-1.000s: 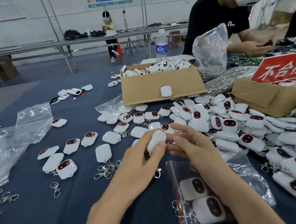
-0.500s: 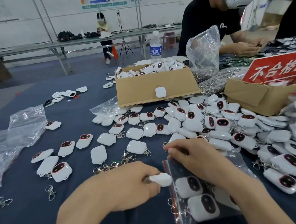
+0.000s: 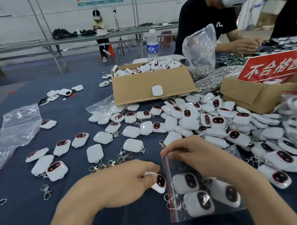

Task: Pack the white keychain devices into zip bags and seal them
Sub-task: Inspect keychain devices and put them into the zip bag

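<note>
A clear zip bag [image 3: 175,214] with a red seal strip lies flat on the dark blue table, its mouth facing left. Three white keychain devices [image 3: 198,202] with dark oval faces are inside it. My left hand [image 3: 126,184] grips another white keychain device [image 3: 159,182] right at the bag's mouth. My right hand [image 3: 194,153] pinches the upper corner of the bag's opening. A big pile of loose devices [image 3: 216,121] spreads across the table beyond and to the right of my hands.
A cardboard box [image 3: 152,84] full of devices stands behind the pile, with a water bottle [image 3: 152,45] beyond it. Another box [image 3: 259,91] carries a red sign at right. Empty clear bags [image 3: 12,130] lie at left. Loose metal clasps [image 3: 110,162] lie near my left hand. People work across the table.
My left hand carried the device from above the table down to the bag's mouth. My right hand dropped onto the bag and took hold of its opening.
</note>
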Available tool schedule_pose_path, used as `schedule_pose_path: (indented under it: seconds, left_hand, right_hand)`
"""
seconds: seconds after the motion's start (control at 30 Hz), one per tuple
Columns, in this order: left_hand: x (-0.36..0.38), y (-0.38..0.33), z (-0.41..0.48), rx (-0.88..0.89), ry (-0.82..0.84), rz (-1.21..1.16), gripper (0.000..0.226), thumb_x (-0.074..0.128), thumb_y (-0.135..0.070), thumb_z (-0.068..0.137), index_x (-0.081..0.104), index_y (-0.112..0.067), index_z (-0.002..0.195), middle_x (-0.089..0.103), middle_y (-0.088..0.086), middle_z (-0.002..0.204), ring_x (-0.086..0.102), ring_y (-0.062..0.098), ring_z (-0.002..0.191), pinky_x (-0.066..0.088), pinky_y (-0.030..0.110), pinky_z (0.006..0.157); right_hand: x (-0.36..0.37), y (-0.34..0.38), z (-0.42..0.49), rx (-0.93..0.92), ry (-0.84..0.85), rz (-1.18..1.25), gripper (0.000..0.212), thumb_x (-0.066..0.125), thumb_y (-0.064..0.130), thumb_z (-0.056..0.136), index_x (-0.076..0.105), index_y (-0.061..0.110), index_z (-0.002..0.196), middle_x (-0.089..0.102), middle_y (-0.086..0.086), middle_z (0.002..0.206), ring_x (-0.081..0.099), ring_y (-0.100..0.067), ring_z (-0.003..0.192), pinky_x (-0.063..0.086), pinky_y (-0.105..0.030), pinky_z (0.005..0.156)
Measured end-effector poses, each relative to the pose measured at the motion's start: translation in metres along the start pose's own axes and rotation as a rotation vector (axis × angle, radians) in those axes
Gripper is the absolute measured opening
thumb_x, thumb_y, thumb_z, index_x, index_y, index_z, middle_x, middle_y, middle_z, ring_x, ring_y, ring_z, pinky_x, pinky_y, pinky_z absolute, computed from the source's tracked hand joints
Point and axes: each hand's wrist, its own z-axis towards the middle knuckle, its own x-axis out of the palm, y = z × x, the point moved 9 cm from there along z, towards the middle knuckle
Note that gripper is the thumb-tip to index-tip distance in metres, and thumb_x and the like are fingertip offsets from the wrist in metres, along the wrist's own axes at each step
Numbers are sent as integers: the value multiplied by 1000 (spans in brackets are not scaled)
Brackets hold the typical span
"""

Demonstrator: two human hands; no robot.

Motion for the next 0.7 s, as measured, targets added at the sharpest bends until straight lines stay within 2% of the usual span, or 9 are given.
schedule_pose_path:
  seconds: [0.07,0.13,0.23,0.33,0.43,0.53,0.63,0.7]
  left_hand:
    - [2,4,4,34,10,-120,34,49,-43,104,50,-52,137,63,-19,94,62,0,87,50,31,101]
    - [3,7,6,57,15,-251,32,55,-35,103,54,-46,133,68,-13,90,67,4,82,52,35,101]
    - [7,4,7,121,74,-437,26,58,-17,102,65,-28,124,72,3,105,69,16,90,57,33,92]
    - [7,0,3,175,113,-561,22,60,-8,101,68,-16,120,72,0,102,68,11,88,55,24,80]
    - [-1,-1,7,175,23,-597,19,65,-11,98,68,-19,115,73,2,97,68,13,84,55,23,78]
    - [-8,-1,15,141,-131,-594,20,68,-13,95,67,-21,114,74,3,93,69,11,79,57,24,79]
    - [-6,-3,19,119,-167,-609,21,72,-17,93,64,-19,112,76,7,92,70,13,76,58,27,80]
    - [-6,-2,20,93,-180,-569,22,74,-21,91,62,-18,110,74,7,85,66,11,69,55,23,69]
  right_hand:
    - [-2,-4,0,20,-8,59,24,62,23,99,76,44,98,68,36,95,61,15,91,46,-8,77]
    - [-3,-5,1,17,-12,106,28,65,24,98,74,50,99,70,31,102,64,10,97,50,-17,88]
    - [-6,-5,1,-18,-23,123,28,68,27,95,72,54,102,73,23,100,67,2,93,54,-23,84]
    - [-7,-3,2,-37,-34,114,25,70,30,93,71,54,103,72,20,96,68,-3,88,56,-25,83]
    - [-8,0,3,-53,-52,146,27,71,25,93,72,52,100,73,18,91,67,-6,86,51,-18,79]
    - [-9,0,3,-50,-76,133,24,68,22,95,74,46,99,72,20,91,62,5,79,43,-10,72]
    - [-14,-1,2,-39,-108,139,22,67,19,96,75,40,98,73,20,92,60,8,77,42,-14,74]
    - [-14,0,2,-40,-113,128,22,67,20,96,74,40,98,73,21,91,61,7,79,42,-16,76]
